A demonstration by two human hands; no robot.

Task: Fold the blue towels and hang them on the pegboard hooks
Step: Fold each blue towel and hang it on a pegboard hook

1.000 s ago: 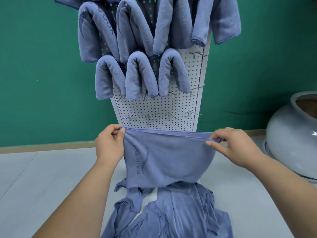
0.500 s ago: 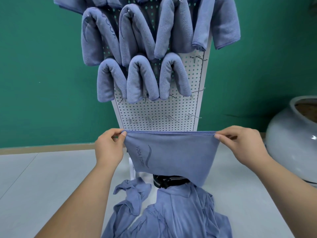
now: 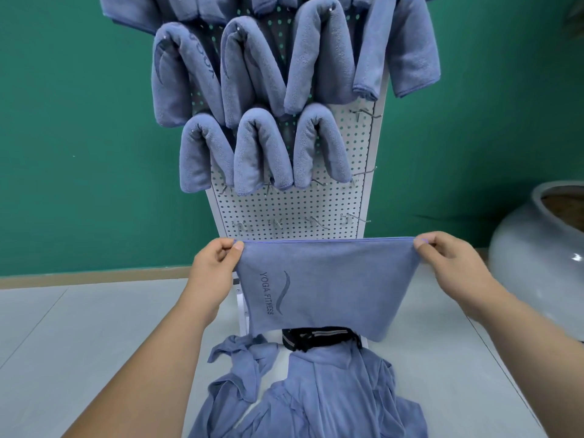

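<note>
Each pinching a top corner of the towel (image 3: 328, 289) stretched between them, the left hand (image 3: 215, 270) and right hand (image 3: 448, 267) should meet squarely, edges aligned.

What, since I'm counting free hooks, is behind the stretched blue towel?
The white perforated pegboard runs down behind the stretched blue towel; a black strap shows below. The rest is covered.

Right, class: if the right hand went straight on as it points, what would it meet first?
Beyond the Yoga Fitness towel it pinches, the right hand likely meets the pegboard near its bare bottom-right hook; depth is unclear.
</note>
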